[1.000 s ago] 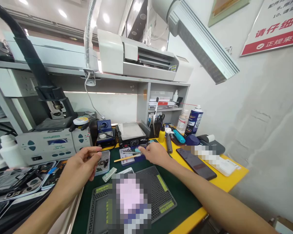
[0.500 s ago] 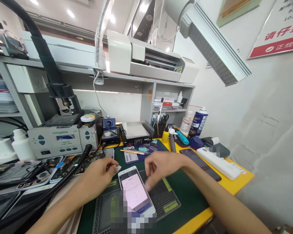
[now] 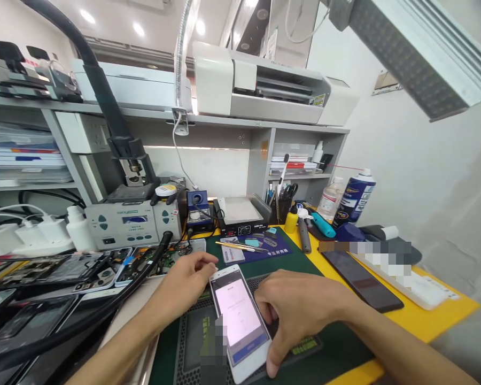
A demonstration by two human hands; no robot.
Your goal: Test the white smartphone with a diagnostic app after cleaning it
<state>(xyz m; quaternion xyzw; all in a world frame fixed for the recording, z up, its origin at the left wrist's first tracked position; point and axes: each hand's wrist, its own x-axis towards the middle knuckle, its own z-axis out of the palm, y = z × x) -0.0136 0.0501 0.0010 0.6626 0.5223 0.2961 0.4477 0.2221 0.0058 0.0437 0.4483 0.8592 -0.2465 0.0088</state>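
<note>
A white smartphone (image 3: 241, 315) lies face up, its screen lit pale pink with a blue bar at the bottom. Under it is a dark perforated work mat (image 3: 190, 342). My left hand (image 3: 192, 280) is at the phone's top left corner, thumb and fingertips pinched together; what they hold, if anything, is hidden. Along the phone's right edge my right hand (image 3: 300, 305) rests with curled fingers, its thumb against the lower right side. Blurred blocks cover part of the mat left of the phone.
Behind the phone are thin brushes (image 3: 240, 246) and a purple mat (image 3: 274, 246). A dark phone (image 3: 358, 278) and a white power bank-like bar (image 3: 401, 280) lie right. Opened phones (image 3: 60, 275) and a black hose (image 3: 116, 305) are left; a lamp (image 3: 417, 59) hangs above.
My right hand has come down from above onto the phone's right edge. The small pale piece at my left fingertips no longer shows. The view has shifted left.
</note>
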